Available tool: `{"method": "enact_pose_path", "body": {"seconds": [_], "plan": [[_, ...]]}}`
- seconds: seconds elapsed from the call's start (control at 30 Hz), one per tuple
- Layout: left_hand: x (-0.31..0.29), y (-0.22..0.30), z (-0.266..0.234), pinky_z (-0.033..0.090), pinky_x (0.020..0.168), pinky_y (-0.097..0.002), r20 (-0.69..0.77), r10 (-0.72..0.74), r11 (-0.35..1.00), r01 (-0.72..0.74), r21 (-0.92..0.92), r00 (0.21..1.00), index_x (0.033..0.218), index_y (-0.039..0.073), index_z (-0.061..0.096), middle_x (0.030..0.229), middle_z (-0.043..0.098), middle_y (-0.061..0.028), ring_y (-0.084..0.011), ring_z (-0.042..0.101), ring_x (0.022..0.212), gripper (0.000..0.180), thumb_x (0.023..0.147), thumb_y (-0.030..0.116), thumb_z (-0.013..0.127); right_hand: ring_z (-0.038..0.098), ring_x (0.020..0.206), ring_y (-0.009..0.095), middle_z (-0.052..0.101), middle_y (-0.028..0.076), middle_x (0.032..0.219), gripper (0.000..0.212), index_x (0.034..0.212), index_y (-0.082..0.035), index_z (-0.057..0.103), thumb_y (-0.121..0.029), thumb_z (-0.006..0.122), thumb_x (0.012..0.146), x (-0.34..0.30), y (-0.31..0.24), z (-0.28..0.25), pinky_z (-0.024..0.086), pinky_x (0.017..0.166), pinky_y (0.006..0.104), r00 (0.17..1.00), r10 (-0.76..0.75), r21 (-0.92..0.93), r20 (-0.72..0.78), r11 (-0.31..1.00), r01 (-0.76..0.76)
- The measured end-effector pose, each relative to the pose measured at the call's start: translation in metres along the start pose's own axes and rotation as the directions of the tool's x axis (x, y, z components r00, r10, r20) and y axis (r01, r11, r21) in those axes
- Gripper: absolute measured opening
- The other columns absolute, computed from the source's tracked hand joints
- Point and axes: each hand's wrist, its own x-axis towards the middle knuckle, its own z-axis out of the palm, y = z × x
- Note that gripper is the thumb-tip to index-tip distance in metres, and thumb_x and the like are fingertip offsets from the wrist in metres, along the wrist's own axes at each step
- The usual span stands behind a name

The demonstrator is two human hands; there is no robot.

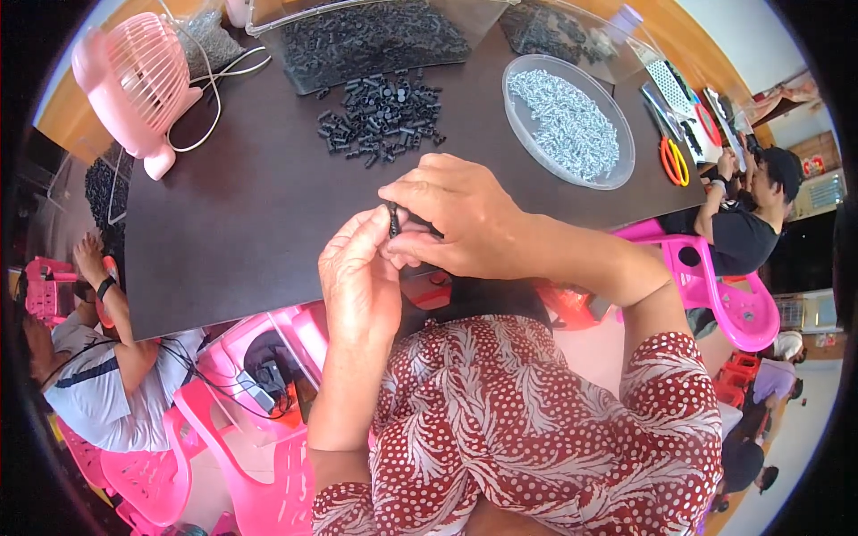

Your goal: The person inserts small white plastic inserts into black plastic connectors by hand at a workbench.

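Observation:
Over the table's front edge, my two hands meet around a small black cylindrical part. My left hand pinches it from the left between thumb and fingers. From the right, my right hand closes on the same spot, and another dark piece shows partly under its fingers. The exact shape of what they hold is mostly hidden. Just beyond the hands lies a loose pile of small black plastic parts. A round clear tray of small silvery metal pieces stands to the right.
Clear bins of black parts line the table's far side. A pink fan with a white cord stands far left. Orange-handled scissors lie at the right. Other people sit at both sides, near pink chairs.

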Motion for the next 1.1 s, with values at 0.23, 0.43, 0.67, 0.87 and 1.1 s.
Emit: {"method": "enact_pose_path", "body": {"seconds": [0.23,0.43,0.67,0.87,1.1], "plan": [[0.000,-0.004,-0.012,0.047,0.070,-0.0241,0.051,0.023,1.000,-0.022,-0.008,0.998,0.088,-0.001,0.061,0.084,0.063,-0.0067,-0.0138,0.059,0.074,0.011,0.085,0.009,0.057,0.054,0.061,0.025,0.058,0.009,0.069,0.035,0.093,0.002,0.058,-0.012,0.070,0.064,0.002,0.000,0.001,0.044,0.054,0.0342,0.998,-0.010,0.036,0.054,0.999,0.008],[-0.001,-0.003,-0.006,0.048,0.066,-0.0262,0.017,0.015,1.000,-0.015,-0.012,1.000,0.088,-0.002,0.061,0.081,0.063,-0.0080,-0.0154,0.059,0.071,0.013,0.086,0.009,0.056,0.052,0.057,0.023,0.056,0.007,0.066,0.039,0.098,0.002,0.056,-0.008,0.070,0.063,-0.002,0.004,0.008,0.043,0.051,0.0325,0.993,-0.089,0.081,-0.074,0.992,0.095],[-0.005,-0.002,-0.008,0.043,0.054,-0.0272,0.048,-0.055,0.997,0.052,0.056,0.997,0.087,-0.007,0.060,0.071,0.062,-0.0111,-0.0168,0.055,0.057,0.026,0.090,0.018,0.052,0.051,0.056,0.021,0.055,0.006,0.067,0.044,0.102,0.002,0.054,-0.004,0.071,0.063,-0.008,0.011,0.012,0.041,0.049,0.0313,0.982,-0.120,0.180,-0.146,0.973,0.146],[-0.006,-0.004,-0.013,0.043,0.053,-0.0269,0.047,-0.013,0.995,0.009,0.101,0.999,0.085,-0.007,0.061,0.068,0.061,-0.0112,-0.0167,0.054,0.056,0.022,0.087,0.014,0.055,0.050,0.053,0.021,0.053,0.006,0.065,0.043,0.101,0.001,0.054,0.000,0.070,0.060,-0.007,0.012,0.018,0.040,0.046,0.0315,0.970,-0.172,0.190,-0.174,0.960,0.204],[-0.008,-0.005,-0.013,0.042,0.052,-0.0265,0.023,0.009,0.994,-0.011,0.106,1.000,0.081,-0.006,0.060,0.066,0.060,-0.0111,-0.0171,0.053,0.054,0.020,0.085,0.013,0.056,0.051,0.051,0.020,0.052,0.005,0.062,0.042,0.098,0.001,0.055,0.000,0.070,0.059,-0.008,0.013,0.021,0.040,0.045,0.0312,0.968,-0.187,0.216,-0.165,0.951,0.221]]}}
